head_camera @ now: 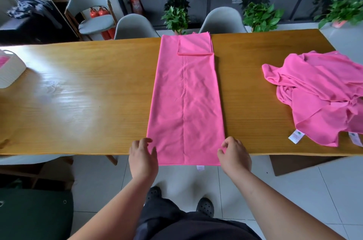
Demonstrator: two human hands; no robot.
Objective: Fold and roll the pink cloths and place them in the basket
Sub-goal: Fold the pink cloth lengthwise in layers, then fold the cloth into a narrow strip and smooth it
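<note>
Positioning both hands at near end of folded pink cloth (185, 102); strip lying lengthwise across table (78, 92), near end hanging over edge, far end folded back. My left hand (143, 158) resting relaxed on left edge. My right hand (234, 156) curling at right corner, grip not discernible. Judging roll is next: am aiming for level sides, even tension, tight straight turns along centre crease. White basket (9, 69) sitting far left, unfolded pile (318, 92) lying right.
</note>
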